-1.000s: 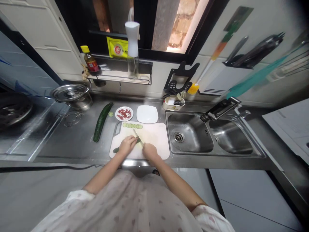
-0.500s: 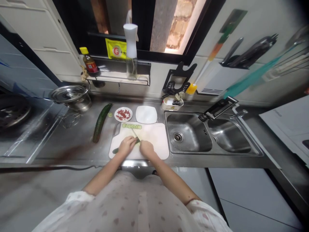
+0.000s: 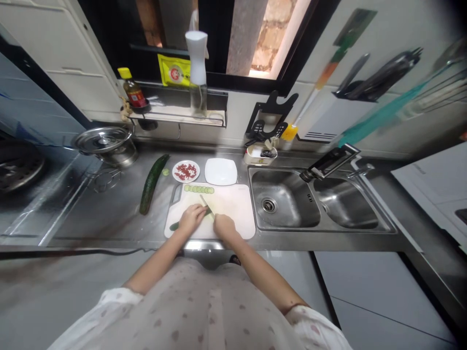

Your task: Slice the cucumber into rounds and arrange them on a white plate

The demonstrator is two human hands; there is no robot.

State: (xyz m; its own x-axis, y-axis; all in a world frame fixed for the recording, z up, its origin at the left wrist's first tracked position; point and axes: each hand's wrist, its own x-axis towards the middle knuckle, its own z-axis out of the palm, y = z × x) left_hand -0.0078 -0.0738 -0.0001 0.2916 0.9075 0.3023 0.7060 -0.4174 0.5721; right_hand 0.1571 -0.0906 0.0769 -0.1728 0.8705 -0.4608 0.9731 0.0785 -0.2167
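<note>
On the white cutting board (image 3: 237, 209), my left hand (image 3: 193, 217) is wrapped round a dark green cucumber piece (image 3: 174, 226), whose ends show on both sides of the fingers. My right hand (image 3: 224, 226) is closed on the handle of a knife (image 3: 207, 204); the blade points away and to the left, beside the cucumber's right end. A row of pale green cucumber slices (image 3: 199, 189) lies along the board's far edge. Left of the board is a whole cucumber (image 3: 153, 184), with a small cut piece (image 3: 166, 172) near its far end.
Behind the board stand a plate of small red pieces (image 3: 186, 171) and a white square plate (image 3: 221, 171). A double sink (image 3: 286, 199) is at the right. A lidded steel pot (image 3: 118, 150) stands at the left, below a shelf with bottles.
My right hand and the knife have moved slightly to the right, away from the cucumber's cut end. My left hand has stayed almost in place.
</note>
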